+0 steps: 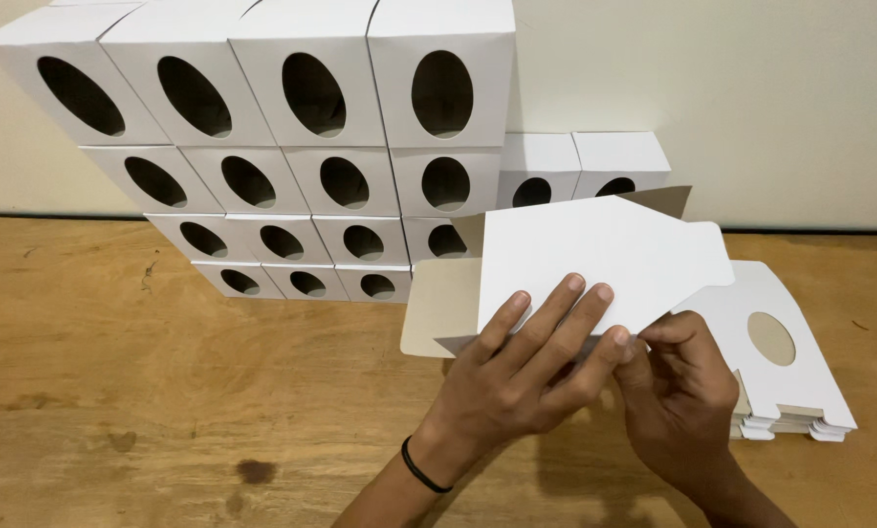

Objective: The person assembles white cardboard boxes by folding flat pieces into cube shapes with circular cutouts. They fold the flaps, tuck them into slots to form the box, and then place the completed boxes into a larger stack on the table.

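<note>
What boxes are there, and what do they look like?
Stacked boxes: against the wall, left; white, with dark oval holes.
Two smaller boxes: right of the stack; white, oval holes.
Unfolded box: held by left hand and right hand; white, brown inside.
Flat box pile: on the table, right; white, oval cutout.
</note>
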